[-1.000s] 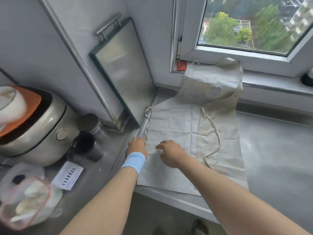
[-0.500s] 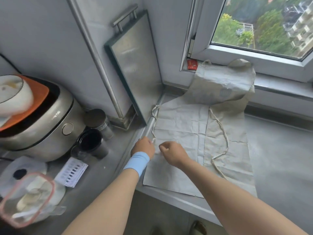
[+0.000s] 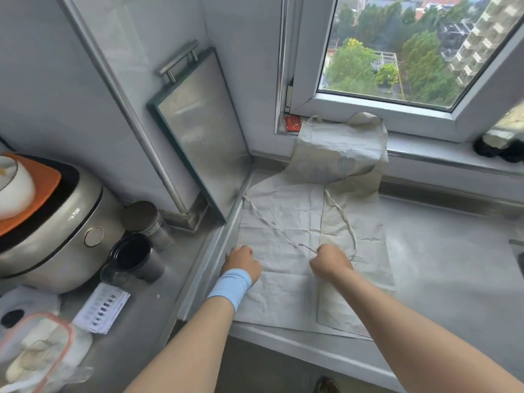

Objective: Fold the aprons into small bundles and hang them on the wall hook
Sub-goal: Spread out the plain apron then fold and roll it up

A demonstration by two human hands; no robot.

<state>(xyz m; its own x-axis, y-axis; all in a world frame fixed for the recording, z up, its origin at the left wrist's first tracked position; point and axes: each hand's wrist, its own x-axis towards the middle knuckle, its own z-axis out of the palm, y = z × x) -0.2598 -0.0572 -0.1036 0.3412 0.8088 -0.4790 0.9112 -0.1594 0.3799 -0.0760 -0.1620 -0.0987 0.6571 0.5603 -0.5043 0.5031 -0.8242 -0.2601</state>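
One steel counter (image 3: 453, 279) carries one beige apron (image 3: 283, 279), spread flat, bib on the far sill. Left: one rice cooker (image 3: 56, 236), one clear box (image 3: 66, 333) holding pale items, two cups (image 3: 136, 259). Right hand (image 3: 330, 262) pinches one tie (image 3: 272, 225); left hand (image 3: 241, 263) rests curled on the apron, grip indeterminate.

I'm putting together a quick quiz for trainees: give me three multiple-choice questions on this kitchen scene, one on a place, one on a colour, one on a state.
1. Where does the top of the apron lie?
A) up on the window sill
B) in the rice cooker
C) on a wall hook

2. What colour is the wristband?
A) red
B) light blue
C) black

3. What is the right hand doing?
A) lying flat and open
B) pinching the tie string
C) holding a cup

Answers: 1 A, the bib is draped up over the sill; 2 B, the band is pale blue; 3 B, the string runs into its curled fingers.
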